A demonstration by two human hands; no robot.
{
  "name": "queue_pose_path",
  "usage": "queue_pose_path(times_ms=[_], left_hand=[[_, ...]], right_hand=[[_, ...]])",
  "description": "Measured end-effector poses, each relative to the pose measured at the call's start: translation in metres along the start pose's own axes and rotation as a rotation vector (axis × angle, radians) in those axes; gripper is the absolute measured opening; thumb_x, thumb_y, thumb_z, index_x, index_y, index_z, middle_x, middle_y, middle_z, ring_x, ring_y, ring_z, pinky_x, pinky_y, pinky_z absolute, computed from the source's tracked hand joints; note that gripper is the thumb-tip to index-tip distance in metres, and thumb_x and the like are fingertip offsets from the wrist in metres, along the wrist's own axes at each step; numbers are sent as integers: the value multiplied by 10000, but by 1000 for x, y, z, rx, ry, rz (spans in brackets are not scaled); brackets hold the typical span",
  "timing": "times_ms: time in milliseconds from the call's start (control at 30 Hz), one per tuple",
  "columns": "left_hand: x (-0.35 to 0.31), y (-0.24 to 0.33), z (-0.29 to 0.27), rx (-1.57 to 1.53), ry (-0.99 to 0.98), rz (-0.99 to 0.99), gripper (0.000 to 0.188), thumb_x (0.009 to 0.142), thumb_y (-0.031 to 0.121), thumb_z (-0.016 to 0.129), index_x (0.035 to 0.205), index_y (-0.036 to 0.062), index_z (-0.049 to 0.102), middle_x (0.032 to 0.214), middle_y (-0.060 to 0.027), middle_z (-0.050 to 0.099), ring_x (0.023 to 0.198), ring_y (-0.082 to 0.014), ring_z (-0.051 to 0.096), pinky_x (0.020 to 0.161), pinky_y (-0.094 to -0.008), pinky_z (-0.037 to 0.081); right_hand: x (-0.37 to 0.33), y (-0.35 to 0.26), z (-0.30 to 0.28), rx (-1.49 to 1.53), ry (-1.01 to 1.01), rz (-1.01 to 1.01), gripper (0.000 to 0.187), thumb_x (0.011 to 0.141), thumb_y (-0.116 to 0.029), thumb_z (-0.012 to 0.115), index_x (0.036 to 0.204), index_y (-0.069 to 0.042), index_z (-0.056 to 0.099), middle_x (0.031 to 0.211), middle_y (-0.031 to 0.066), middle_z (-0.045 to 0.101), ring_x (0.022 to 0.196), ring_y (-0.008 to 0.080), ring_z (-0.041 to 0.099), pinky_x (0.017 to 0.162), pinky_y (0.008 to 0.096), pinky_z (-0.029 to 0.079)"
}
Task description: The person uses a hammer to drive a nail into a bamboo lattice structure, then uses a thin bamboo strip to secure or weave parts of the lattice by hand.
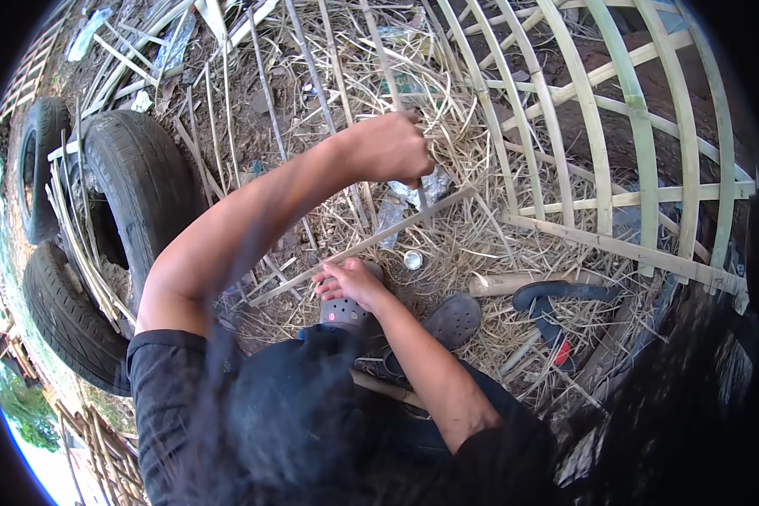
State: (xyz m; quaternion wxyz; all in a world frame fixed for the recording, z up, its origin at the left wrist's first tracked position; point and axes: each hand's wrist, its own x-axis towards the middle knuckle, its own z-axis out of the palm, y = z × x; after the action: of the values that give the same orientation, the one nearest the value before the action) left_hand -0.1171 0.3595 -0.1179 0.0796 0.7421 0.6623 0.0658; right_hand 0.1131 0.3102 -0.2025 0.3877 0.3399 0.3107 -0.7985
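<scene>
My left hand point(388, 148) is closed in a fist at the far end of my outstretched left arm. A long narrow bamboo strip point(381, 55) lines up with the fist from the far side. A thin stub point(424, 204) comes out below it; whether this is the same strip I cannot tell. Nearer to me, my right hand point(351, 283) lies palm up with its fingers apart. It is at a flat crosswise bamboo slat point(396, 230), the fingertips close to or touching its near edge. The slat runs from near my shoe up to the right, passing below the stub.
Bamboo lattice point(594, 126) stands at the right, several old tyres point(148, 181) at the left. Straw point(447, 261) litters the ground around my grey clogs point(453, 320). A bamboo piece point(514, 283) and a dark curved tool with a red part point(557, 314) lie at the right.
</scene>
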Motion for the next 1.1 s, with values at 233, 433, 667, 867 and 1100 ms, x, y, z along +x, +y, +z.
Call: queue_pose_path(times_ms=[233,433,667,867,1100], left_hand=[[6,-5,31,51,-45,-43,310,735,426,694,689,130,616,538,36,558,597,-121,597,649,-292,473],[18,-9,44,100,-26,-43,328,757,455,669,713,134,616,530,51,541,574,-104,562,649,-276,461],[13,-13,56,61,23,-70,317,744,441,678,718,132,612,535,47,550,572,-113,569,665,-290,456],[16,-13,51,67,35,-51,292,729,423,689,713,142,608,553,52,559,616,-124,605,671,-304,468],[12,-19,54,59,21,-73,313,712,429,696,682,133,600,571,37,588,648,-139,629,678,-305,480]], right_hand=[[23,-11,-2,-116,-42,52,396,971,-339,489,1175,-1,517,1005,147,663,735,200,664,585,319,561],[12,-25,-9,-285,93,83,425,939,-384,549,1144,-12,542,913,127,659,700,185,661,552,293,556],[-32,-39,-50,-26,552,-487,397,889,-212,655,1152,44,502,863,100,624,628,101,583,488,227,494],[-18,-49,-65,-28,336,-478,285,945,-209,583,1120,14,554,963,92,608,682,159,641,515,262,535],[-1,-28,-42,91,227,-340,225,932,-161,598,1078,8,575,861,81,635,707,187,682,547,267,565]])
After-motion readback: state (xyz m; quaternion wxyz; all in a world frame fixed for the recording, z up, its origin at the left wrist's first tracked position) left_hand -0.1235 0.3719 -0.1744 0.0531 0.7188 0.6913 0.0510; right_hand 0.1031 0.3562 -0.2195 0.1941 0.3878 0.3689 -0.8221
